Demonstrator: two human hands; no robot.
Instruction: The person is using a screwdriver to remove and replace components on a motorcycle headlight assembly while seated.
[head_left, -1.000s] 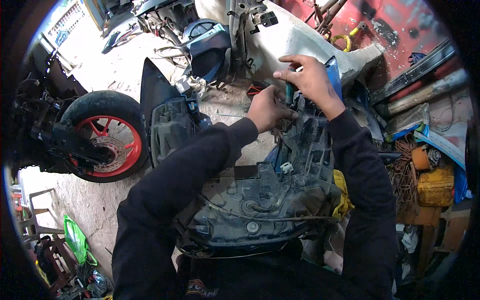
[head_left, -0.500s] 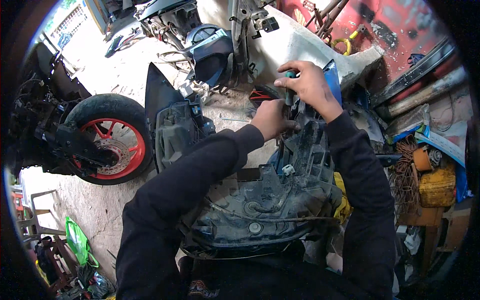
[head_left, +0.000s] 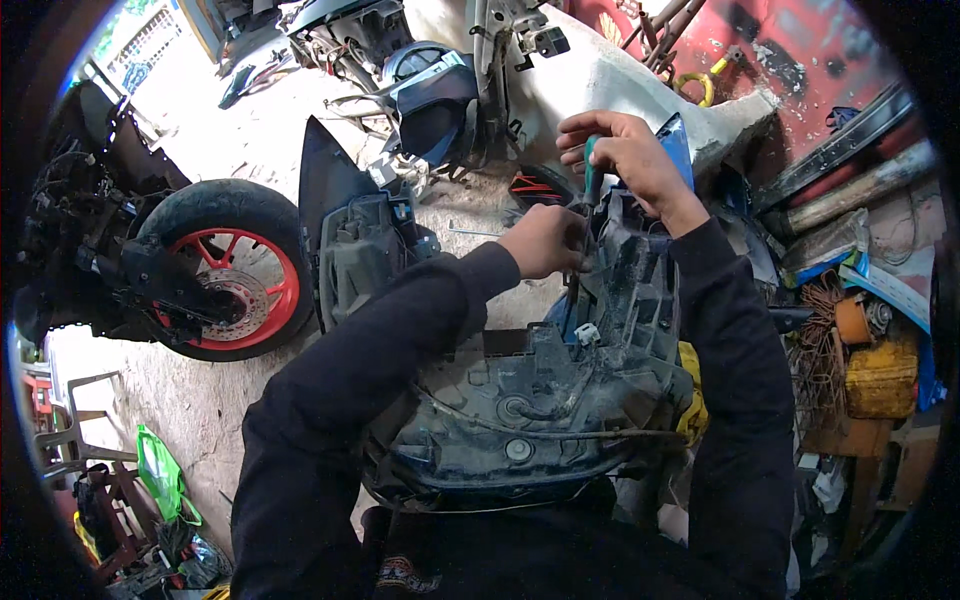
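Observation:
A dusty black plastic motorcycle front housing [head_left: 475,400] lies close to my body, with two upright arms reaching away from me. Beside the inner edge of the right arm [head_left: 636,265], my left hand [head_left: 543,242] is closed, its fingertips curled at a narrow dark piece too hidden to name. Above it, my right hand [head_left: 645,165] holds the green handle of a screwdriver [head_left: 592,160] between thumb and fingers, shaft pointing down toward the left hand. The screwdriver's tip is out of sight. A white connector [head_left: 587,334] sits on the housing below my hands.
On the left stands a motorcycle wheel [head_left: 235,280] with a red rim and brake disc. Dark body panels [head_left: 435,115] and a frame lie at the back. At right are a yellow container [head_left: 880,380] and rusty wire [head_left: 820,325]. A green bag [head_left: 165,475] lies lower left.
The view has shifted slightly, so the scene sits a little further right. My right-hand fingers have loosened and spread around the screwdriver handle. My left hand keeps its place at the right arm.

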